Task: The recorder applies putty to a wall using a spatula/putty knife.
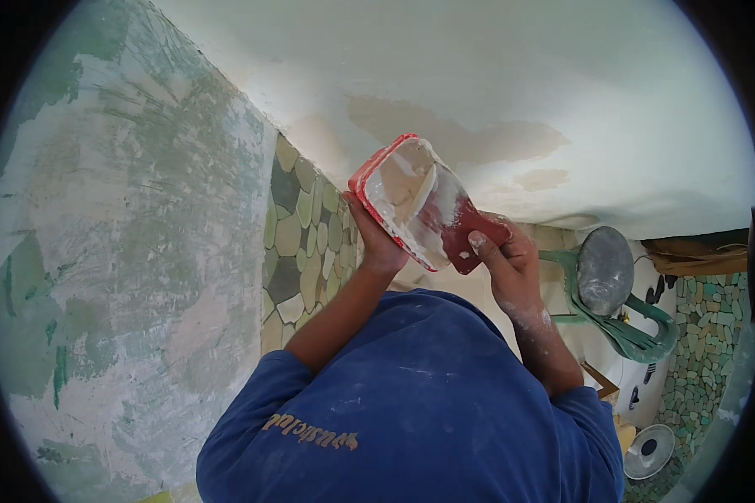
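My left hand [379, 236] grips a red plastic tub [366, 173] from below and its left side, tilted so its inside shows. Pale putty [398, 186] lies in the tub and is smeared along its rim. In my right hand [513, 261] is a dark red putty knife [476, 232], the thumb pressed flat on its face. Its wide, putty-coated blade reaches into the tub, with a ridge of putty along its front edge. White smears mark my right thumb and forearm.
A patchy green and white wall [168, 251] rises at the left, beside a strip of flat stones [298, 235]. Ahead is a pale surface with damp-looking beige patches [461, 130]. At right stands a green plastic chair [637, 331] with a grey round object [606, 270]; a round white item [648, 451] sits lower.
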A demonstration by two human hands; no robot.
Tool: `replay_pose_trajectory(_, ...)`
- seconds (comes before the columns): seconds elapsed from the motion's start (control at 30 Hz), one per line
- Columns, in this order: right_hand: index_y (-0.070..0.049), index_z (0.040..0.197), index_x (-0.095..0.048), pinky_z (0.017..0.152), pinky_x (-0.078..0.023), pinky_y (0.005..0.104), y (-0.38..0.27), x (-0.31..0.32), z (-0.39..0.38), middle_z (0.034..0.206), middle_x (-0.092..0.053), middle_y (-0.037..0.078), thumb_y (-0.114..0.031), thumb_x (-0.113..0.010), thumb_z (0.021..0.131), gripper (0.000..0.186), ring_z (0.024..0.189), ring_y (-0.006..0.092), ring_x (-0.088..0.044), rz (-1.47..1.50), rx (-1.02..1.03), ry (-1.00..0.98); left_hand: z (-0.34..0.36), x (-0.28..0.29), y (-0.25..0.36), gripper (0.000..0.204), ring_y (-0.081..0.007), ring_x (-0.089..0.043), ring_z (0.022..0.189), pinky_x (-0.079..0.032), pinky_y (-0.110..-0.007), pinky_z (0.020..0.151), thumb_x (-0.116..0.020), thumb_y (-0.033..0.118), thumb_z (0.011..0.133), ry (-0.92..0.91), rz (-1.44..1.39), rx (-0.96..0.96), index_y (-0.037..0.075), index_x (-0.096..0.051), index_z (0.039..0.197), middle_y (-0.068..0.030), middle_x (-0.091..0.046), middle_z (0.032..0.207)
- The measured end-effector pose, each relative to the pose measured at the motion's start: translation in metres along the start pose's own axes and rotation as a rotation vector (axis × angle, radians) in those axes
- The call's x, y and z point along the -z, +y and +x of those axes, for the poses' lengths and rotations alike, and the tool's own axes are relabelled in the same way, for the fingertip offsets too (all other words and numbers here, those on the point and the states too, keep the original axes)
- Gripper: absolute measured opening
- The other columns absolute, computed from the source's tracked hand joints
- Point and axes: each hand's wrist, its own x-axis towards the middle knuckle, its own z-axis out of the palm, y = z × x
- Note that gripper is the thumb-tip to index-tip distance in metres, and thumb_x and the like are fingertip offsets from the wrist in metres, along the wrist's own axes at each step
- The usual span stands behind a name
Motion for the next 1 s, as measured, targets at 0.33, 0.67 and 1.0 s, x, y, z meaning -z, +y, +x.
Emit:
replay_pose_trajectory(0.33, 0.001, 0.114, -0.053, 0.079, -0.051, 0.031, 0.013, -0.004, -0.001, 0.104, -0.063, 0.009, -0.009, -0.054, 0.092, 0.024, 0.091, 0.0147, -0.062, 0.47, -0.18, 0.136, -0.003, -0.01, -0.004, 0.084, -0.0264, -0.041, 0.125, -0.033, -0.042, 0.105, -0.022, 0.075, 0.085, 0.053, 0.038, -0.011, 0.011, -0.032, 0.139, -0.0087, -0.041, 0.136)
replay_pose_trajectory(0.67, -0.002, 0.115, -0.052, 0.08, -0.053, 0.0331, 0.012, -0.018, -0.006, 0.106, -0.062, 0.009, -0.008, -0.052, 0.093, 0.023, 0.093, 0.0166, -0.063, 0.668, -0.143, 0.283, -0.003, -0.002, -0.019, 0.088, -0.0277, -0.041, 0.125, -0.031, -0.043, 0.106, -0.024, 0.077, 0.082, 0.116, 0.153, -0.052, 0.01, -0.031, 0.139, -0.0106, -0.042, 0.136)
replay_pose_trajectory(1.0, -0.003, 0.122, -0.048, 0.096, -0.046, 0.0356, 0.009, -0.006, -0.005, 0.121, -0.056, 0.009, -0.012, -0.053, 0.092, 0.031, 0.11, 0.0186, -0.055, 0.872, -0.152, 0.264, -0.006, -0.001, -0.023, 0.082, -0.0265, -0.043, 0.124, -0.033, -0.041, 0.105, -0.024, 0.072, 0.086, 0.08, -0.031, 0.018, 0.01, -0.034, 0.138, -0.0091, -0.044, 0.136)
